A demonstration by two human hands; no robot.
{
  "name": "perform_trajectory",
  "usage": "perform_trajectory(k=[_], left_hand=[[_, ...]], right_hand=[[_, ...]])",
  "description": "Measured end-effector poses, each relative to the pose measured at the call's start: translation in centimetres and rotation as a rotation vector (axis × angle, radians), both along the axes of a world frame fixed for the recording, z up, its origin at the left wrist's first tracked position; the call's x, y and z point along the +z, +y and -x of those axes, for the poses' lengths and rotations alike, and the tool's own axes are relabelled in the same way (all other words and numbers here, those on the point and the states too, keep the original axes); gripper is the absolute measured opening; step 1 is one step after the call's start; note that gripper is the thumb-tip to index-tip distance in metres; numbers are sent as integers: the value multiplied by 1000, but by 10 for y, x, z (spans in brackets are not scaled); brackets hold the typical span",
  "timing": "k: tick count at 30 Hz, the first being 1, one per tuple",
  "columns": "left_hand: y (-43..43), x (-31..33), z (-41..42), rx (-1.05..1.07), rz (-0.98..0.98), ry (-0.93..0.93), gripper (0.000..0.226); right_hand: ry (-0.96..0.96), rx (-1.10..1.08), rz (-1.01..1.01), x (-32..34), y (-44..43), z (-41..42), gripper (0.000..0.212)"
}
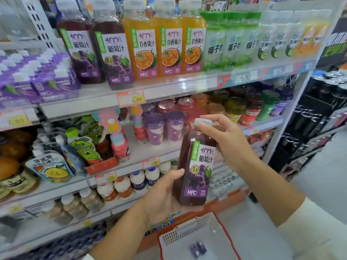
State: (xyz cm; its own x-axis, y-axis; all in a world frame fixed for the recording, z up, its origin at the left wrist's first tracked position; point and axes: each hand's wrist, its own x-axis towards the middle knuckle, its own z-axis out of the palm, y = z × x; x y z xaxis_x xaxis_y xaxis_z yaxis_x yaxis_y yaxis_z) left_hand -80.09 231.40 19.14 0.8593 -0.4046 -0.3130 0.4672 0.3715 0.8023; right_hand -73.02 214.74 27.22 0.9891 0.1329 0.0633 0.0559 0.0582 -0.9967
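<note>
Your left hand (161,194) gripped the bottle (187,184) low, your right hand (227,145) pinched its cap (202,122), probably for reading the label (203,166)

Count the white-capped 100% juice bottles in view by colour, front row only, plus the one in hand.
Purple: 3, made up of 2 shelf purple bottles and the held purple bottle, gripped by the left hand and right hand
Orange: 3, the orange bottles
Total: 6
</note>
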Motion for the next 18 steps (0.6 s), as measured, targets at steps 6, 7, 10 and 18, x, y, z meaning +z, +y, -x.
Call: perform_trajectory(k=[6,7,10,18], left_hand=[[-7,6,-2,96,-349,-219,53],[-9,7,0,121,-438,-283,53],[-9,6,1,135,-590,-378,59],[20,4,-6,-126,-166,-198,70]], right_hand=[[4,0,150,-5,-3,2,17],[5,0,128,-7,-2,3,20],[18,-44,65,-11,-2,3,21],[104,46,-336,-13,-14,3,35]])
